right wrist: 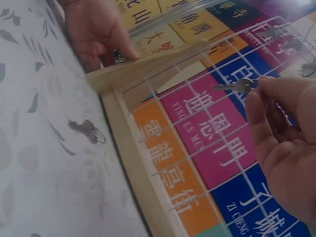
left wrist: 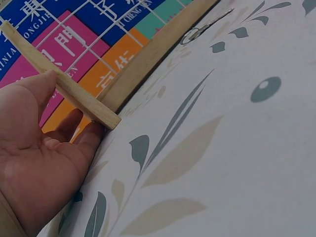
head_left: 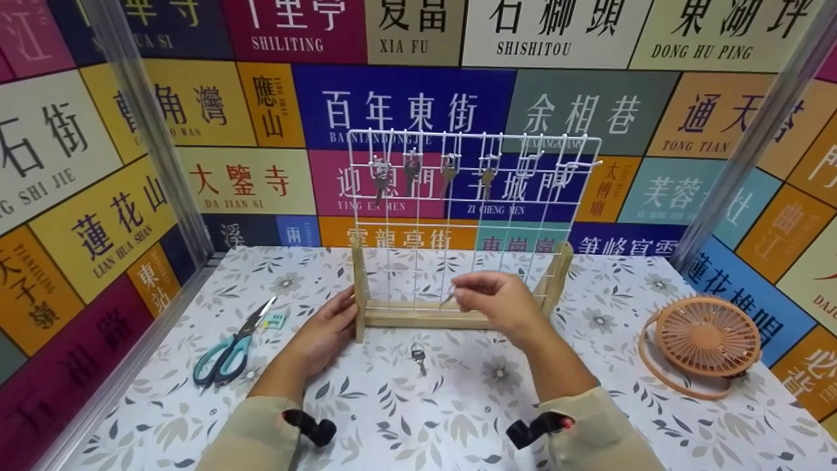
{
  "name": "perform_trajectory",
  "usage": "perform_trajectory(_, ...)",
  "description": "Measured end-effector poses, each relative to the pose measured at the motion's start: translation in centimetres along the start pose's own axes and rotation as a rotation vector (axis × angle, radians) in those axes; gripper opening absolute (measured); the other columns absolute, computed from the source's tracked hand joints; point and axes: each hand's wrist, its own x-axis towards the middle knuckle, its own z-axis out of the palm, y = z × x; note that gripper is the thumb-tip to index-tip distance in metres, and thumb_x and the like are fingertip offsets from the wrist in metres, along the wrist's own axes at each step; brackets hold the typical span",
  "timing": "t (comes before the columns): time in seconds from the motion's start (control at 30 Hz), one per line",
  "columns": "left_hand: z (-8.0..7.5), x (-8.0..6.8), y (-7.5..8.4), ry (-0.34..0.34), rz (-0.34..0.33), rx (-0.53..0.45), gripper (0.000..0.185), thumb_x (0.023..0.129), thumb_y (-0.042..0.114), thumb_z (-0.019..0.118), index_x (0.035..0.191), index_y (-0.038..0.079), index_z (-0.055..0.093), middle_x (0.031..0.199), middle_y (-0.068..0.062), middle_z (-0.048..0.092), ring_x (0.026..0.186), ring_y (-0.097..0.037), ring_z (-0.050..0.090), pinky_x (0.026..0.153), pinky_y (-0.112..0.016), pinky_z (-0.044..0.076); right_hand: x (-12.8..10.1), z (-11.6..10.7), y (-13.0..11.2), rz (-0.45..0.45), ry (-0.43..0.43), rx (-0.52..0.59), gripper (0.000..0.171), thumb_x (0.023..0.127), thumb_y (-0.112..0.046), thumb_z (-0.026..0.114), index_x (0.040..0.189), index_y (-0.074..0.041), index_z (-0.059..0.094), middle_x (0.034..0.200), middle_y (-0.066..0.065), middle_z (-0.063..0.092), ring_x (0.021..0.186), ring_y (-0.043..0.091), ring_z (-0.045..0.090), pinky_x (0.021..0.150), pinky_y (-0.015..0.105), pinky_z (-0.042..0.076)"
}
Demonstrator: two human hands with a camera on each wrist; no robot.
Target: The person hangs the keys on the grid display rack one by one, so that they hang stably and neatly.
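Key (right wrist: 244, 86) in right hand (head_left: 500, 304), other keys (head_left: 449, 171) on wire rack (head_left: 425, 319)

High head view, close wrist views, shared rack (head_left: 446, 226)

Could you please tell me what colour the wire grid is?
The wire grid is white; it shows best in the head view.

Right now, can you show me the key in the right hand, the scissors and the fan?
Held key (right wrist: 242, 86): right wrist view, on its round end.
Scissors (head_left: 240, 337): head view, where the handles meet.
Fan (head_left: 713, 337): head view, on its round front.
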Motion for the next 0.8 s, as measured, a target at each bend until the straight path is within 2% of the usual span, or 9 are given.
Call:
perform_trajectory(0.13,0.0,-0.1,0.0,0.0,-0.008,0.003,0.054,0.11,0.028,0.06,0.161,0.04,0.046,0.174,0.002,0.038,0.162,-0.025,0.037,0.135,-0.044,0.031,-0.3,-2.4,-2.3,-0.034,0.111,0.099,0.032,0.096,-0.015,0.081,0.125,-0.001,0.076,0.107,0.004,0.08,0.093,0.017,0.076,0.092,0.029,0.066)
perform_trajectory(0.3,0.0,0.0,0.1,-0.009,-0.001,-0.002,0.055,0.11,0.028,0.06,0.162,0.038,0.045,0.174,0.001,0.037,0.162,-0.026,0.037,0.135,-0.045,0.03,-0.5,-5.9,-5.1,-0.08,0.206,0.066,0.032,0.097,-0.022,0.081,0.125,-0.007,0.076,0.11,0.004,0.079,0.097,0.018,0.076,0.095,0.028,0.066)
perform_trajectory(0.4,0.1,0.0,0.1,-0.01,0.0,-0.009,0.055,0.11,0.027,0.061,0.161,0.039,0.046,0.174,0.002,0.038,0.162,-0.025,0.038,0.135,-0.044,0.031,-0.5,-7.3,-6.8,-0.122,0.271,0.053,0.029,0.098,-0.023,0.08,0.123,-0.008,0.077,0.108,0.003,0.079,0.094,0.016,0.076,0.092,0.025,0.066)
perform_trajectory(0.5,0.1,0.0,0.1,-0.008,0.002,-0.007,0.054,0.11,0.027,0.061,0.161,0.039,0.047,0.174,0.002,0.038,0.161,-0.025,0.039,0.135,-0.044,0.031,-0.3,-8.2,-8.6,-0.171,0.326,0.133,0.028,0.097,-0.017,0.081,0.123,-0.005,0.077,0.106,0.004,0.078,0.092,0.017,0.077,0.09,0.024,0.066)
perform_trajectory(0.6,0.1,0.0,0.1,-0.002,0.001,-0.002,0.054,0.11,0.027,0.06,0.161,0.039,0.047,0.174,0.002,0.038,0.161,-0.026,0.038,0.135,-0.045,0.032,0.2,-8.5,-10.3,-0.207,0.354,0.27,0.031,0.095,-0.012,0.082,0.124,-0.002,0.076,0.108,0.007,0.077,0.094,0.019,0.076,0.091,0.024,0.066)
perform_trajectory(0.8,0.1,-0.1,0.1,-0.001,0.002,-0.011,0.054,0.11,0.027,0.06,0.161,0.039,0.046,0.174,0.001,0.038,0.161,-0.026,0.039,0.135,-0.045,0.031,1.1,-8.4,-12.6,-0.223,0.406,0.413,0.035,0.095,-0.012,0.081,0.128,-0.004,0.075,0.118,0.011,0.071,0.104,0.022,0.076,0.096,0.025,0.065)
